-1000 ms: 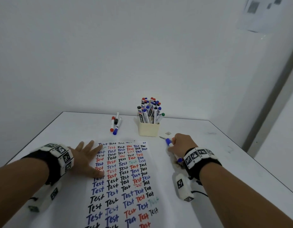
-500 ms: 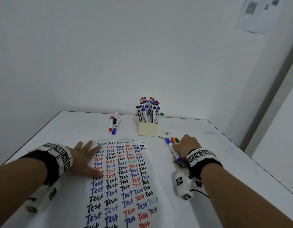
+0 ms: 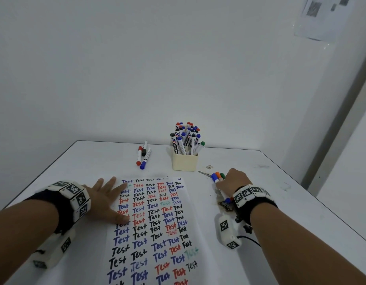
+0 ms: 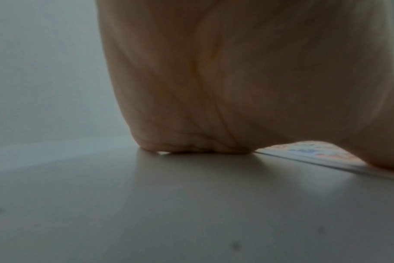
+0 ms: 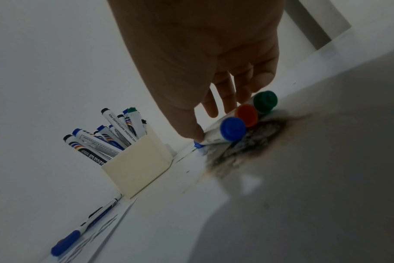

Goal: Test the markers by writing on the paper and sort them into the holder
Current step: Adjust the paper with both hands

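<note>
White walls stand behind a white table (image 3: 270, 182) whose surface has a dark burnt-looking stain (image 5: 247, 144) near the right side. On the table lies the paper (image 3: 157, 227), covered with the word "Test" in black, blue, red and green. The left hand (image 3: 108, 200) lies flat with the fingers spread and straight, pressing the left edge of the paper, and it holds nothing. The right hand (image 3: 233, 182) rests on three markers that lie side by side on the table, just right of the paper: a blue marker (image 5: 233, 129), an orange marker (image 5: 246, 114) and a green marker (image 5: 264, 101). Its fingers are bent down over them and the thumb touches the blue one, but I cannot tell if it really grips them. Further back stands the cream holder (image 3: 184, 162), full of markers standing upright. Left of it three loose markers (image 3: 143, 154) lie together on the table
</note>
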{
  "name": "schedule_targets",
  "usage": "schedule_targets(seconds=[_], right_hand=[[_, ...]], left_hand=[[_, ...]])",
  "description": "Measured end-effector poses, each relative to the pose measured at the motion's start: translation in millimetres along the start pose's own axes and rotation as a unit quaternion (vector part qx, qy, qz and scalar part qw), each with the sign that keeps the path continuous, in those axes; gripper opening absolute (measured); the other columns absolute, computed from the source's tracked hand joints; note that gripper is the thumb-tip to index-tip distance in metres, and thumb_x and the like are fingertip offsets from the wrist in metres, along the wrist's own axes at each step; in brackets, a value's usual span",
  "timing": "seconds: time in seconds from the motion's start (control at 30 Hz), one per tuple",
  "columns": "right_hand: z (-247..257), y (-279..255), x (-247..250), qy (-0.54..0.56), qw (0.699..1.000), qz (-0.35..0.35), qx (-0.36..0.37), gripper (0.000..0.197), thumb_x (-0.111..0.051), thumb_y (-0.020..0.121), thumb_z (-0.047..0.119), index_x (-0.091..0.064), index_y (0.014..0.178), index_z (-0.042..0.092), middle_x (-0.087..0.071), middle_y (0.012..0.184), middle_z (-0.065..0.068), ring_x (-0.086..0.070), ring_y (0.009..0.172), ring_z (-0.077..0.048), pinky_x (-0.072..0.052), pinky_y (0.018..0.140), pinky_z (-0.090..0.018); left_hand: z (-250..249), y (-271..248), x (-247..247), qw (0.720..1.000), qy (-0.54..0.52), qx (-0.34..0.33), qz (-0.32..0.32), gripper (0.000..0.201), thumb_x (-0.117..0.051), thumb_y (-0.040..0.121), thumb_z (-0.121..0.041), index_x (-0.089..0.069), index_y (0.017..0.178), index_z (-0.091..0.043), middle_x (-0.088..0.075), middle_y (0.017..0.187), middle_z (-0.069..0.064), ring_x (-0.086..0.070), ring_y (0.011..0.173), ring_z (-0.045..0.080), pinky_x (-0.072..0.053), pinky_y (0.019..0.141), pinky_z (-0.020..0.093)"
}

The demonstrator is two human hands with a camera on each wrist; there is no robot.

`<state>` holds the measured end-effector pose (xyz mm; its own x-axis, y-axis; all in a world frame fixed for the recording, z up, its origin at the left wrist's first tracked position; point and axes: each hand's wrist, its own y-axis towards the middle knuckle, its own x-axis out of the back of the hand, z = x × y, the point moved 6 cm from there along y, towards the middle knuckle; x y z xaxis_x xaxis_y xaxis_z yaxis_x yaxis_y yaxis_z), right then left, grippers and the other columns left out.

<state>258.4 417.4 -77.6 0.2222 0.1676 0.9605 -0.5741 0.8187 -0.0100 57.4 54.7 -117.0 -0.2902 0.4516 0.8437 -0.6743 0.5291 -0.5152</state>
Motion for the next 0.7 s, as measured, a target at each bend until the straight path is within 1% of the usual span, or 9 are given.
schedule_targets(seconds=[0.07,0.23,0.3,0.4,0.47,0.5,0.57,0.63,0.7], right_hand=[[0,0,0,-0.002,1.000,0.001,0.001,0.033,-0.067,0.087,0.043,-0.054,0.099,0.015,-0.060,0.095,-0.003,-0.061,0.089,-0.024,-0.044,0.067,-0.030],[4,-7,6,-0.015,1.000,-0.001,0.001,0.027,-0.064,0.088,0.040,-0.053,0.095,0.016,-0.055,0.088,-0.001,-0.060,0.085,-0.022,-0.042,0.064,-0.029],[11,-12,9,-0.016,1.000,0.001,0.016,0.027,-0.062,0.089,0.040,-0.052,0.097,0.016,-0.056,0.096,-0.004,-0.060,0.092,-0.025,-0.043,0.067,-0.030],[37,-25,15,-0.033,0.995,0.010,0.097,0.038,-0.059,0.091,0.044,-0.053,0.116,0.017,-0.055,0.119,-0.007,-0.055,0.113,-0.030,-0.048,0.083,-0.035],[60,-43,18,-0.087,0.975,0.040,0.201,0.049,-0.059,0.093,0.051,-0.053,0.133,0.023,-0.054,0.132,-0.003,-0.052,0.123,-0.026,-0.049,0.096,-0.041],[70,-56,18,-0.127,0.956,0.061,0.259,0.055,-0.058,0.094,0.057,-0.051,0.139,0.028,-0.054,0.137,0.001,-0.051,0.127,-0.023,-0.048,0.101,-0.044],[82,-78,15,-0.193,0.915,0.103,0.338,0.065,-0.053,0.093,0.070,-0.045,0.148,0.037,-0.051,0.146,0.007,-0.048,0.134,-0.018,-0.046,0.107,-0.048],[79,-91,6,-0.225,0.893,0.153,0.359,0.079,-0.047,0.091,0.078,-0.030,0.158,0.040,-0.039,0.160,0.009,-0.038,0.146,-0.017,-0.039,0.115,-0.049],[67,-97,-11,-0.226,0.886,0.215,0.342,0.094,-0.042,0.088,0.084,-0.008,0.163,0.039,-0.012,0.171,0.011,-0.018,0.156,-0.016,-0.027,0.123,-0.051]], left_hand=[[0,0,0,1.000,0.002,0.000,-0.002,0.140,-0.035,0.044,-0.109,0.030,0.149,-0.042,0.033,0.161,-0.003,0.019,0.151,0.031,-0.002,0.121,0.059],[-2,1,-1,1.000,-0.005,-0.004,-0.001,0.141,-0.036,0.043,-0.109,0.029,0.149,-0.042,0.033,0.161,-0.003,0.020,0.151,0.031,-0.001,0.121,0.059],[-2,0,0,1.000,-0.005,-0.006,-0.006,0.141,-0.037,0.044,-0.108,0.029,0.149,-0.042,0.033,0.161,-0.003,0.020,0.151,0.030,-0.001,0.121,0.059],[-2,0,2,1.000,-0.017,-0.013,-0.015,0.142,-0.040,0.043,-0.107,0.025,0.151,-0.042,0.029,0.163,-0.004,0.017,0.152,0.029,-0.002,0.122,0.059],[0,4,5,0.998,-0.040,-0.016,-0.036,0.145,-0.040,0.037,-0.107,0.015,0.154,-0.042,0.019,0.166,-0.005,0.009,0.154,0.028,-0.007,0.122,0.058],[0,6,7,0.997,-0.054,-0.015,-0.054,0.143,-0.042,0.038,-0.106,0.008,0.156,-0.041,0.010,0.167,-0.004,0.002,0.154,0.027,-0.011,0.122,0.057],[-1,6,16,0.991,-0.082,-0.014,-0.102,0.120,-0.050,0.061,-0.095,-0.009,0.157,-0.036,-0.010,0.165,-0.001,-0.014,0.151,0.027,-0.022,0.120,0.054],[-3,6,29,0.984,-0.103,-0.011,-0.146,0.097,-0.053,0.079,-0.080,-0.017,0.156,-0.032,-0.023,0.161,0.001,-0.025,0.146,0.027,-0.028,0.117,0.052],[0,9,41,0.979,-0.120,-0.010,-0.163,0.099,-0.048,0.077,-0.085,-0.019,0.155,-0.033,-0.028,0.158,0.001,-0.030,0.143,0.028,-0.029,0.115,0.052]])
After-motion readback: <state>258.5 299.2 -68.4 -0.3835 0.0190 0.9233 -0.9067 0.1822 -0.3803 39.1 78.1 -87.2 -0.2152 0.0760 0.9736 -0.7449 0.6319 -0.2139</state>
